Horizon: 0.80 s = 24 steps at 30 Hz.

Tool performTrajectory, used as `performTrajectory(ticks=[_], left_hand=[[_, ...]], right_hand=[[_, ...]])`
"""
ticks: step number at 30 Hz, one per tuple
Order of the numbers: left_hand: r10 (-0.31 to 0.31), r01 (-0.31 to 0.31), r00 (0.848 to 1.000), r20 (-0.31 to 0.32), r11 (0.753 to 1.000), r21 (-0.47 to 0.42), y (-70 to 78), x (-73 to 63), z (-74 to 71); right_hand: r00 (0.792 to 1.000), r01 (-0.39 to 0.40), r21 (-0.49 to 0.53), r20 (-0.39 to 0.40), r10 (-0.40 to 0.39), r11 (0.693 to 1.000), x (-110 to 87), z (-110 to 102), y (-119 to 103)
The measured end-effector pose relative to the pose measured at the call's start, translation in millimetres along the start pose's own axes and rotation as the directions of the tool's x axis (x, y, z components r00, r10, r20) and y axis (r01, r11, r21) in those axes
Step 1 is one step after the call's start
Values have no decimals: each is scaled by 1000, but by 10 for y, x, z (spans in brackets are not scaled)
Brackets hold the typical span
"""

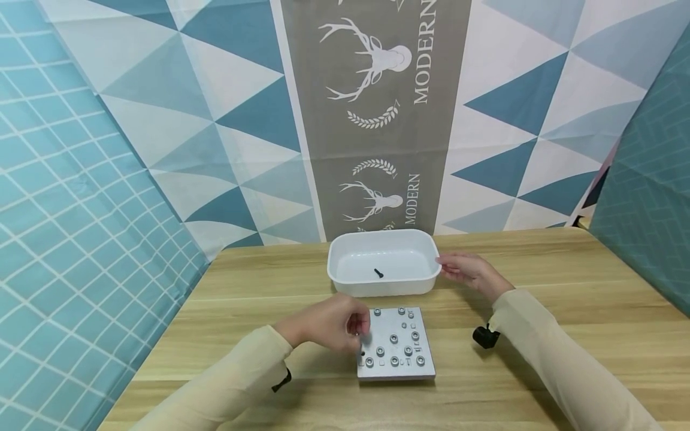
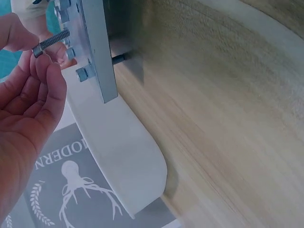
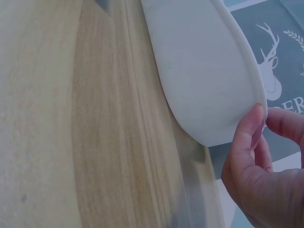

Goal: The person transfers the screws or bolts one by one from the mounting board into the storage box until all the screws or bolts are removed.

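My left hand (image 1: 334, 322) is over the left side of a silver metal plate (image 1: 381, 330). Between thumb and fingertips it pinches a threaded bolt (image 2: 53, 42), whose free end points at the plate in the left wrist view. Several socket-head bolts (image 1: 394, 339) stand in the plate, and a dark hole (image 1: 363, 354) shows near its left edge. Behind the plate sits a white bin (image 1: 384, 288) with one dark screw (image 1: 379, 273) lying inside. My right hand (image 1: 468, 272) holds the bin's right rim between thumb and fingers.
Everything stands on a wooden table (image 1: 259, 281). A patterned cloth (image 1: 242, 120) hangs along the back edge, with a blue checked sheet (image 1: 81, 209) on the left. A small black object (image 1: 486, 336) is at the right wrist.
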<state>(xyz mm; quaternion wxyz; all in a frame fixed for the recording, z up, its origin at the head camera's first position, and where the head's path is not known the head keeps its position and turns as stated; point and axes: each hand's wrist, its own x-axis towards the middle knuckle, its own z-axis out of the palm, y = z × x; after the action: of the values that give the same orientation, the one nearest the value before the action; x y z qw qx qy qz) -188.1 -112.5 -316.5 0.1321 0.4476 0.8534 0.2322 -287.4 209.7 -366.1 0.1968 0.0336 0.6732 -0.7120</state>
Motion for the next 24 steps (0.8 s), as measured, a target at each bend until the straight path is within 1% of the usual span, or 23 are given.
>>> performTrajectory(ticks=[5,9,15,24], left_hand=[[5,-5,1000,-8,1000,-6,-4,5,-46],[-7,7,1000,-16,1000,-15,-8,21,-99],[-4,5,999,-39,1000,19,-15,57,-170],[15,-14,999,-40,999,40,-46,114,-195]], right_hand=[[1000,0,-8,1,0,1000,1,-3,3],[1000,-1,-1,-6,1,1000,0,-3,5],[1000,-4,21,-6,4,1000,1,1,3],[1000,6,9,-4,-6,1000,-1,-3,10]])
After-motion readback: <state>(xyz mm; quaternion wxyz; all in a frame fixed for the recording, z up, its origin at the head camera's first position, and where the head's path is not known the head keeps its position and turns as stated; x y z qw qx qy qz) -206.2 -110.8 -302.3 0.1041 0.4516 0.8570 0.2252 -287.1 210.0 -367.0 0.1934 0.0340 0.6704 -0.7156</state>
